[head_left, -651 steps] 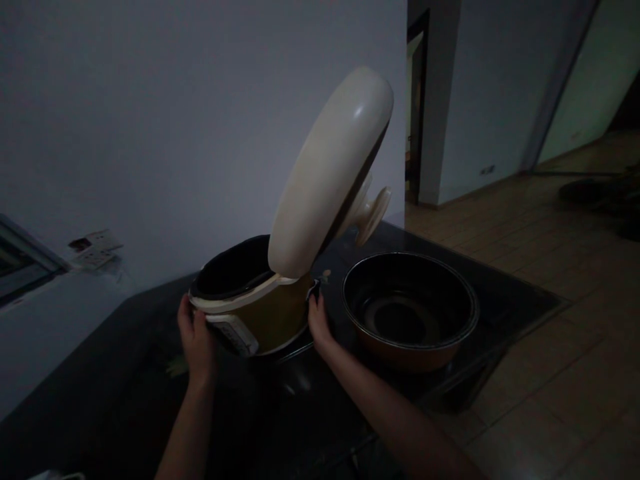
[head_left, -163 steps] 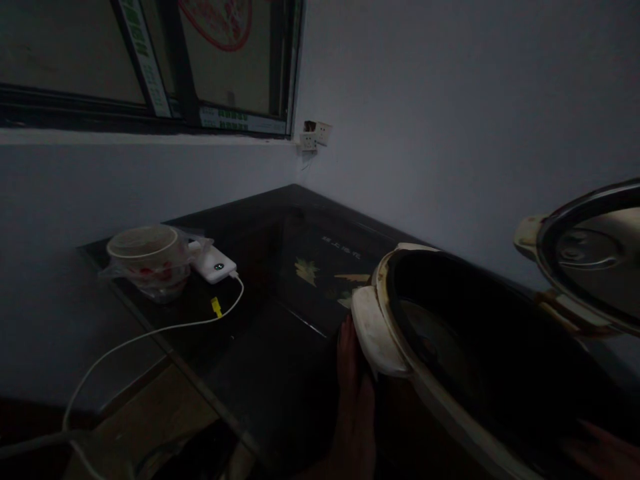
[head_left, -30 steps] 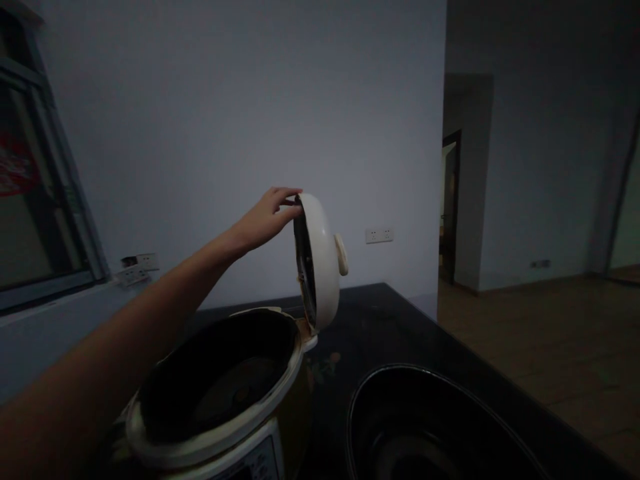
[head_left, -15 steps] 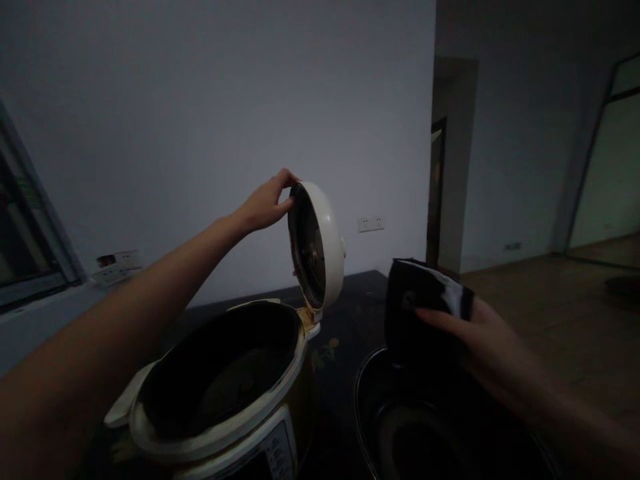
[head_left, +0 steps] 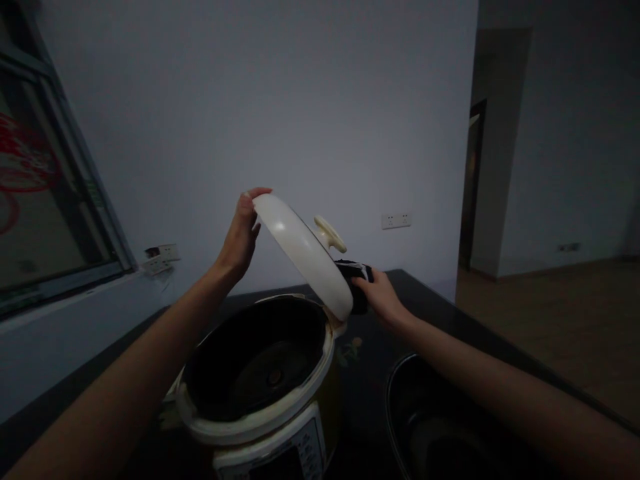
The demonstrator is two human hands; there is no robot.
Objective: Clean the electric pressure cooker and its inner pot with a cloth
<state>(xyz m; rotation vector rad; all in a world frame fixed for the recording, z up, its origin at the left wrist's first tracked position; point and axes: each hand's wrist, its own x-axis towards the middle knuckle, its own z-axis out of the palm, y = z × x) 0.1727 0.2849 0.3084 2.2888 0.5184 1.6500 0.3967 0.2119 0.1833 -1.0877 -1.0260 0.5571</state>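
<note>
Tilting the cream hinged lid over the open cream-and-yellow rice cooker, left hand pinching its rim, right hand clutching a dark cloth against its back; steadying needed for wiping.

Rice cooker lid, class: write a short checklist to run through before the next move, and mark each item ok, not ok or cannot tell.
1. Left hand grips the lid rim: ok.
2. Lid partly lowered, hinge side attached: ok.
3. Cooker cavity free of obstructions: ok, only the heating plate shows.
4. Right hand holds a dark cloth against the lid: ok.
5. Inner pot apart from the cooker, on the table: ok.
6. Cooker unplugged: cannot tell.
</note>
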